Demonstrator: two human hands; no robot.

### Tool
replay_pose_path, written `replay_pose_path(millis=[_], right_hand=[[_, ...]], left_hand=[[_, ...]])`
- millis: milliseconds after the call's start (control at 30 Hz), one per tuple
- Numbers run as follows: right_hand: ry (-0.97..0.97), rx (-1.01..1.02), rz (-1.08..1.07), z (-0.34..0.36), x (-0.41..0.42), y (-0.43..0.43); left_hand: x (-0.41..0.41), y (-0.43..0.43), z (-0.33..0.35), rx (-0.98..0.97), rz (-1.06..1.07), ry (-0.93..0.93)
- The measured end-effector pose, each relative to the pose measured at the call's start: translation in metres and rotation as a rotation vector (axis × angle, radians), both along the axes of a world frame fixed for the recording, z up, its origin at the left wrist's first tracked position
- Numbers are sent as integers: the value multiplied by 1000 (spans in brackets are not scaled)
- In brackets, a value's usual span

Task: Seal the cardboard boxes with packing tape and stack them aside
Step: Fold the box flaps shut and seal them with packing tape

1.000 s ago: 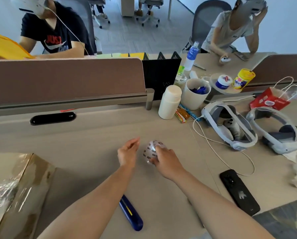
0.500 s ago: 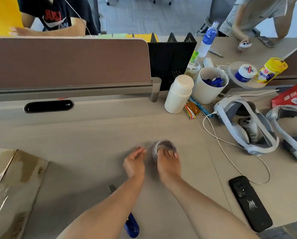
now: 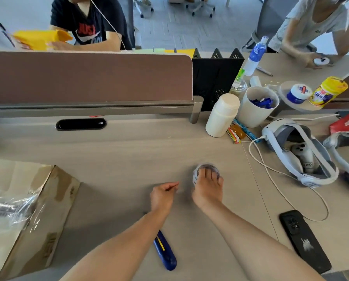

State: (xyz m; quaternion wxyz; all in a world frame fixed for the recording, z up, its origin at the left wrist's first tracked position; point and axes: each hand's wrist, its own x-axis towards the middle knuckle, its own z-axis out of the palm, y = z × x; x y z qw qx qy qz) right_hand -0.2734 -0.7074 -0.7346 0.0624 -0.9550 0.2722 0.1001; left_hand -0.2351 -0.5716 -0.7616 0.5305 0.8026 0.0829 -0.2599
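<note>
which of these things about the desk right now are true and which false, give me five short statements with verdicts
1. The right hand grips the tape roll. True.
2. The blue utility knife is held in a hand. False: it lies on the desk, untouched by either hand.
3. The black phone lies on the desk, to the right of both arms. True.
4. The cardboard box sits at the right side of the desk. False: it is at the left edge of the view.
5. The white cup is empty. False: blue items show inside it.
</note>
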Motion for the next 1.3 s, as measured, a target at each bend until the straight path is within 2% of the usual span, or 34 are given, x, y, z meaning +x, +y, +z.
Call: replay_pose_path(millis=[133,233,367,500,700,800,933,1000,1100,1300], right_hand=[[-60,-16,33,34,15,25],[-156,49,56,61,33,59],[-319,210,122,90,48,118],[-370,319,146,105,67,187],[-429,665,159,90,76,277],[-332,884,36,74,70,309],[-272,1164,-218,46,63,334],[-230,1353,-382,37,58,339],[-199,1474,-464,28,49,338],[-309,1543,-546,30,45,318]], left_hand=[[21,33,33,0,-127,-42],[45,77,70,25,-148,-191],[72,151,128,19,-140,-374],[87,224,165,-27,-98,-486],[87,322,175,140,-134,-544],[85,362,164,358,-315,-569],[87,400,142,643,-841,-590],[89,408,126,707,-987,-624],[90,412,112,683,-984,-650],[81,404,109,665,-875,-638]])
